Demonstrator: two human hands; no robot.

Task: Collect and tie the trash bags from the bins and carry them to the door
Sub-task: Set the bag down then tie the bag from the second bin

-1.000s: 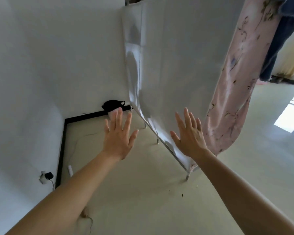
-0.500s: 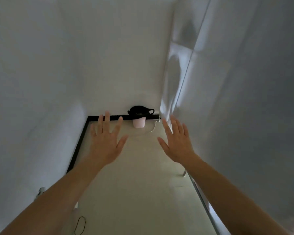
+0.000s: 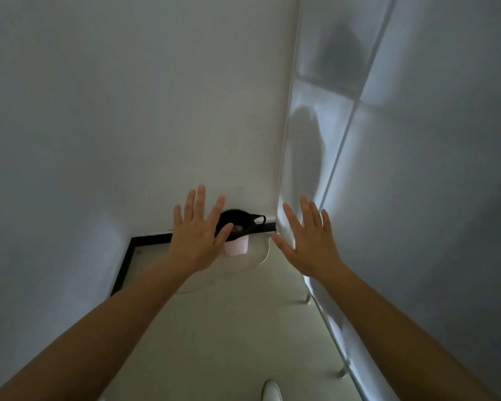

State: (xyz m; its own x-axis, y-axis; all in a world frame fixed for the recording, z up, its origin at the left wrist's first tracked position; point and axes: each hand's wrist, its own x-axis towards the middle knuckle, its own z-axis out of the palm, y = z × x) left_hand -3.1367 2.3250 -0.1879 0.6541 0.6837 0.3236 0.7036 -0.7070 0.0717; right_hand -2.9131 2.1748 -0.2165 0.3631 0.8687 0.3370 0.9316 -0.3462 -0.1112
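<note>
The small pink bin (image 3: 239,247) with its black trash bag (image 3: 239,217) stands upright at the foot of the wall (image 3: 185,125) straight ahead, nearer my left hand (image 3: 195,240) than my right hand (image 3: 310,246), both spread flat and holding nothing.

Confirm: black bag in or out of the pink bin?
In. The black bag lines the pink bin, mouth open, handle loop loose, untied.

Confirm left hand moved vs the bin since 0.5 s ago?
Yes: left hand moved right, toward the bin; its thumb now overlaps the bag in view.
</note>
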